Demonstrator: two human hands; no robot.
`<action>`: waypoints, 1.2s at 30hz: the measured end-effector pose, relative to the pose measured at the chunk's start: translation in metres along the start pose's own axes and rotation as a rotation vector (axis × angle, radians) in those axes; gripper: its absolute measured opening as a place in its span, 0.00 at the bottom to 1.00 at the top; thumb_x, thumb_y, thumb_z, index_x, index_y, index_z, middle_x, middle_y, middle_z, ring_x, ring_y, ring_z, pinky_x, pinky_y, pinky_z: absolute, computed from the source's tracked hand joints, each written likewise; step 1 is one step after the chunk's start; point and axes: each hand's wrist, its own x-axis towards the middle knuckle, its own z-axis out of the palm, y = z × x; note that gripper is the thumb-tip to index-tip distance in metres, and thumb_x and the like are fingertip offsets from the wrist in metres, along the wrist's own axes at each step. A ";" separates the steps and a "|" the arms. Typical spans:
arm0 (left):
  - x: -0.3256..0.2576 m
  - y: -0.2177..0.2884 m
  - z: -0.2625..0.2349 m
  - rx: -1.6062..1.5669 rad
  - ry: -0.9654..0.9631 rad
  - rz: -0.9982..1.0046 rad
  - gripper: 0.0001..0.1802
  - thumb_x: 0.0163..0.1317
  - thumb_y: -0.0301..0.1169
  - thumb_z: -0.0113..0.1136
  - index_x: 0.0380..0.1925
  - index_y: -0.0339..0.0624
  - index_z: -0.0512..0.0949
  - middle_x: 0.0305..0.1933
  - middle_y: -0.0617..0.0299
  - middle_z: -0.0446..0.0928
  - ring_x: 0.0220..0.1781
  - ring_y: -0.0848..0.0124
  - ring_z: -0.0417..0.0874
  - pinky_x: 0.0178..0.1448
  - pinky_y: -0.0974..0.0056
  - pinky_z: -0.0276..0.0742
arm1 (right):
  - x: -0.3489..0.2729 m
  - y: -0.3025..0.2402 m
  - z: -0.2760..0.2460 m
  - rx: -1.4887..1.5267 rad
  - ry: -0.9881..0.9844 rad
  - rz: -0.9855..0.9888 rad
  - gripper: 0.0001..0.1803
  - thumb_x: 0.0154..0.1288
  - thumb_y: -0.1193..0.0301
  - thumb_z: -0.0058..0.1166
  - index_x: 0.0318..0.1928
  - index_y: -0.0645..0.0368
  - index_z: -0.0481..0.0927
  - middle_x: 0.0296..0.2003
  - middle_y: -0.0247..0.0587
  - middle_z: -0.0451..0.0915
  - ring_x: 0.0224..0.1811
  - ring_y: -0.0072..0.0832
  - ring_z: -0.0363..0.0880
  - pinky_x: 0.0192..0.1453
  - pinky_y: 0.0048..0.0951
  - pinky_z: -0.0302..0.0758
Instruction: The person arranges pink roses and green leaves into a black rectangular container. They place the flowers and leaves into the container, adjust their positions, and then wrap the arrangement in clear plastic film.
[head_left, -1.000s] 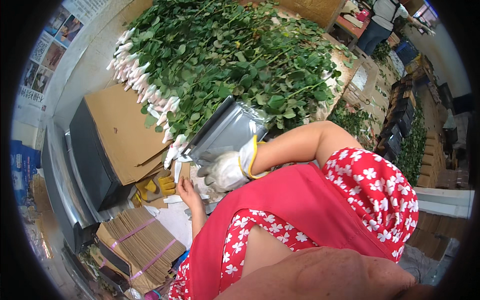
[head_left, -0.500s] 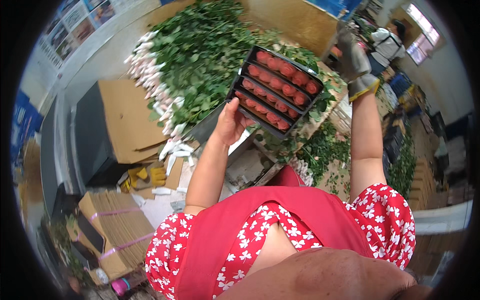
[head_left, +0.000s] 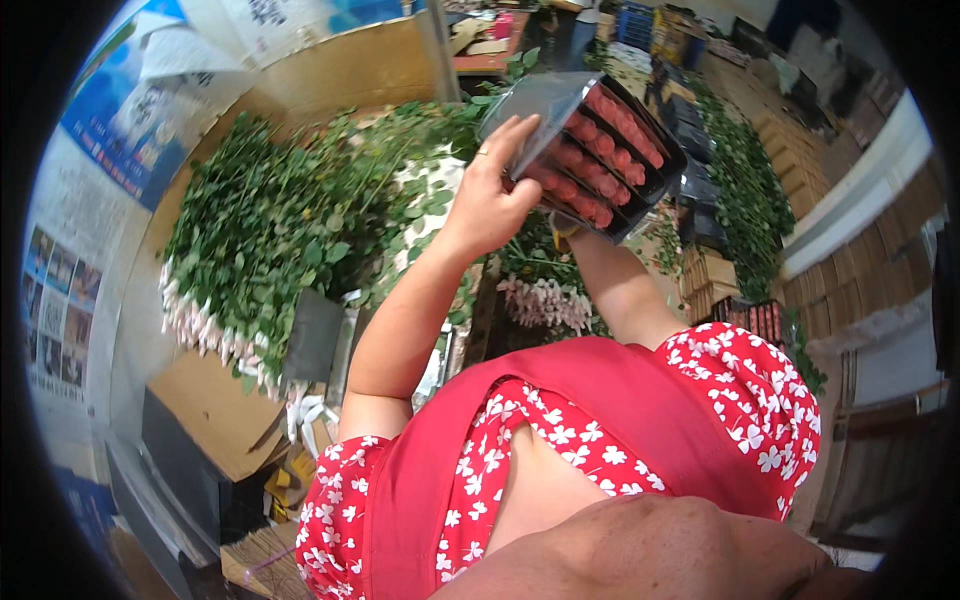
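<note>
Your bare left hand (head_left: pixel 488 195) is closed on the left edge of the rose box (head_left: pixel 652 118), fingers laid over the clear film (head_left: pixel 545 108) and thumb tucked in lower down. The box sits right up against that grip, out between two and three o'clock from your knuckles, held up off everything at a tilt with its rows of red roses (head_left: pixel 605 145) showing. Can't tell you what your right hand is doing tbh, since the box hides it. All I get is a bit of glove cuff (head_left: pixel 563 224) by the box's lower edge and your right forearm (head_left: pixel 625 285) coming up from six o'clock.

Around you, there's a big heap of green stems (head_left: pixel 270 215) at nine o'clock from your left hand, white-wrapped ends (head_left: pixel 210 335) along its lower side. A dark grey panel (head_left: pixel 313 335) stands at eight o'clock, with brown cardboard (head_left: pixel 212 405) further out that way. Off the box, pale wrapped ends (head_left: pixel 545 305) bunch up at seven o'clock, and another rose pack (head_left: pixel 757 318) sits between four and five, well apart.
</note>
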 end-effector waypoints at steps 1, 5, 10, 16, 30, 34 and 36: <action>0.011 -0.009 0.016 -0.150 -0.028 -0.058 0.35 0.53 0.28 0.53 0.66 0.41 0.68 0.69 0.41 0.66 0.70 0.53 0.69 0.70 0.57 0.67 | 0.001 -0.006 -0.017 0.023 0.014 -0.014 0.32 0.71 0.44 0.48 0.65 0.51 0.70 0.60 0.37 0.76 0.61 0.38 0.73 0.62 0.49 0.72; 0.027 0.004 0.079 -0.654 -0.193 -0.332 0.35 0.57 0.20 0.49 0.69 0.42 0.67 0.66 0.60 0.70 0.62 0.69 0.73 0.64 0.63 0.71 | -0.031 -0.028 -0.089 0.113 0.136 -0.064 0.32 0.71 0.44 0.48 0.65 0.51 0.71 0.60 0.38 0.76 0.61 0.38 0.73 0.62 0.49 0.73; 0.037 -0.080 0.171 -0.421 -0.336 -0.151 0.38 0.56 0.19 0.52 0.71 0.42 0.62 0.70 0.56 0.65 0.68 0.63 0.70 0.69 0.60 0.66 | -0.099 -0.021 -0.210 0.281 0.375 -0.165 0.31 0.71 0.45 0.49 0.65 0.51 0.71 0.59 0.38 0.77 0.60 0.38 0.74 0.62 0.49 0.73; 0.012 -0.099 0.287 -0.062 -0.694 0.265 0.38 0.55 0.16 0.54 0.69 0.48 0.66 0.68 0.44 0.67 0.69 0.48 0.70 0.69 0.55 0.69 | -0.262 -0.017 -0.329 0.434 0.838 -0.438 0.31 0.71 0.45 0.49 0.65 0.51 0.71 0.59 0.38 0.77 0.59 0.39 0.75 0.62 0.49 0.73; -0.236 -0.090 0.523 -0.432 -1.309 1.104 0.33 0.58 0.24 0.52 0.67 0.39 0.66 0.51 0.49 0.77 0.43 0.55 0.85 0.44 0.56 0.83 | -0.724 0.111 -0.179 0.298 1.879 -1.118 0.34 0.65 0.42 0.54 0.62 0.52 0.74 0.58 0.42 0.77 0.57 0.42 0.76 0.63 0.48 0.73; -0.283 -0.064 0.572 -0.490 -1.434 1.281 0.33 0.59 0.28 0.53 0.67 0.36 0.65 0.40 0.51 0.77 0.34 0.55 0.84 0.38 0.57 0.82 | -0.775 0.140 -0.166 0.192 1.894 -1.167 0.35 0.65 0.41 0.55 0.62 0.53 0.74 0.60 0.43 0.76 0.59 0.42 0.74 0.64 0.48 0.72; -0.289 -0.093 0.593 -0.517 -1.468 1.299 0.33 0.59 0.29 0.53 0.67 0.35 0.65 0.39 0.51 0.77 0.33 0.55 0.84 0.38 0.56 0.82 | -0.790 0.147 -0.187 0.168 1.869 -1.157 0.36 0.64 0.41 0.55 0.62 0.53 0.73 0.60 0.44 0.75 0.60 0.43 0.74 0.65 0.48 0.72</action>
